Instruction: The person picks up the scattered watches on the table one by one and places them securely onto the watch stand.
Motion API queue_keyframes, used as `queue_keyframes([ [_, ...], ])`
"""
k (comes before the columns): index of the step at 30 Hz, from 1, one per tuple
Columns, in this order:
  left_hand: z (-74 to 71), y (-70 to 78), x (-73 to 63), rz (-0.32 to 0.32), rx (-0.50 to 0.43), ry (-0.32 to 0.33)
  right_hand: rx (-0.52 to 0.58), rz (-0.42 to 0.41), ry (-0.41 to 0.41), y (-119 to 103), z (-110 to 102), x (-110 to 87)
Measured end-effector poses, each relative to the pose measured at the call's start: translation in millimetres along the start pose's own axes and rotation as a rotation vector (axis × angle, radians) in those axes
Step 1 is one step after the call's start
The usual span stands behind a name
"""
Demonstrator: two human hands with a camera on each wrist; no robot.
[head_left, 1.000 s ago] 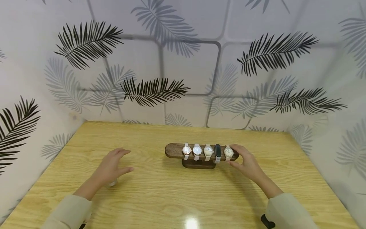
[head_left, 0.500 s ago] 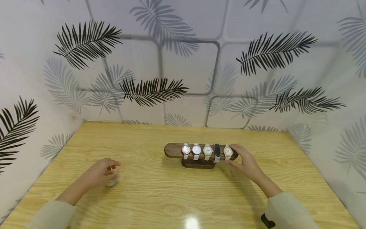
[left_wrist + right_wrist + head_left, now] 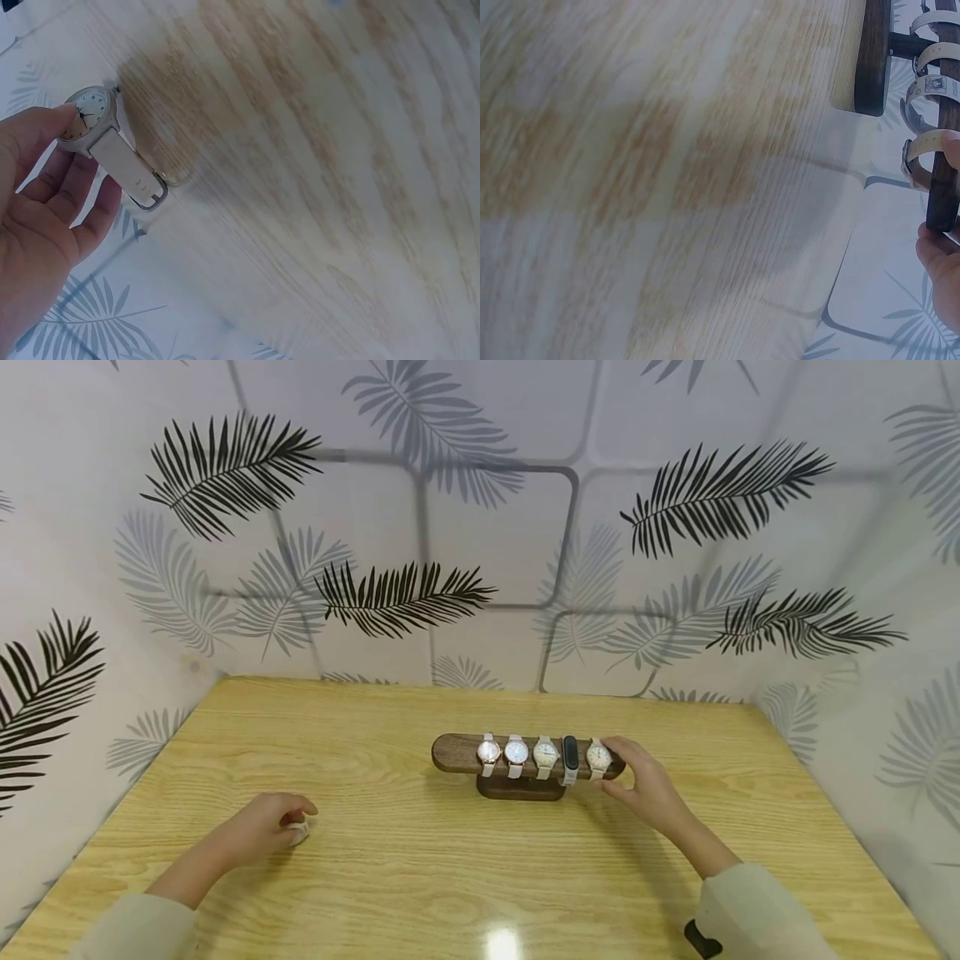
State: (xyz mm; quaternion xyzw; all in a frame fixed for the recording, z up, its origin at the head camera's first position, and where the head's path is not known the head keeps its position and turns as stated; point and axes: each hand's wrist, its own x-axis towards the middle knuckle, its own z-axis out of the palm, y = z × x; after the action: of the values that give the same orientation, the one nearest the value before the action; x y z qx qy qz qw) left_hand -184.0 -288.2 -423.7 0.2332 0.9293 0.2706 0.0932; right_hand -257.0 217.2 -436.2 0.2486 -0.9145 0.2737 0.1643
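My left hand (image 3: pixel 258 828) pinches a wristwatch (image 3: pixel 124 165) on the left part of the table. In the left wrist view, the thumb lies on its round white dial and the fingers are behind it. Its pale strap hangs down to a metal buckle (image 3: pixel 154 196). My right hand (image 3: pixel 651 785) grips the right end of a dark wooden watch stand (image 3: pixel 455 753), thumb in front and fingers behind. Several watches sit side by side on its bar, among them a black-screened fitness band (image 3: pixel 571 753) and a pale watch (image 3: pixel 598 758) next to my right fingers.
Both hands work over a light wood-grain table (image 3: pixel 420 877). Behind it and at both sides rise pale walls (image 3: pixel 495 543) with a leaf pattern. The stand's base (image 3: pixel 520 788) rests on the table right of the middle.
My left hand, open with fingers spread a second ago, has moved down and left and taken hold of the watch. My right hand and the stand stay in place.
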Motion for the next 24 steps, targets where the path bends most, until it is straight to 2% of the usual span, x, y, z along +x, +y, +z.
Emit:
queue_keyframes([
  [12, -1.3, 6.8, 7.0, -0.017, -0.074, 0.089, 0.007, 0.01, -0.006, -5, -2, 0.2],
  [19, 0.0, 13.6, 13.9, -0.074, -0.134, 0.202, -0.016, -0.002, 0.0, -3, -1, 0.3],
  [24, 0.7, 18.1, 20.6, -0.116, -0.186, 0.286, 0.0, 0.024, -0.019, -3, -2, 0.1],
])
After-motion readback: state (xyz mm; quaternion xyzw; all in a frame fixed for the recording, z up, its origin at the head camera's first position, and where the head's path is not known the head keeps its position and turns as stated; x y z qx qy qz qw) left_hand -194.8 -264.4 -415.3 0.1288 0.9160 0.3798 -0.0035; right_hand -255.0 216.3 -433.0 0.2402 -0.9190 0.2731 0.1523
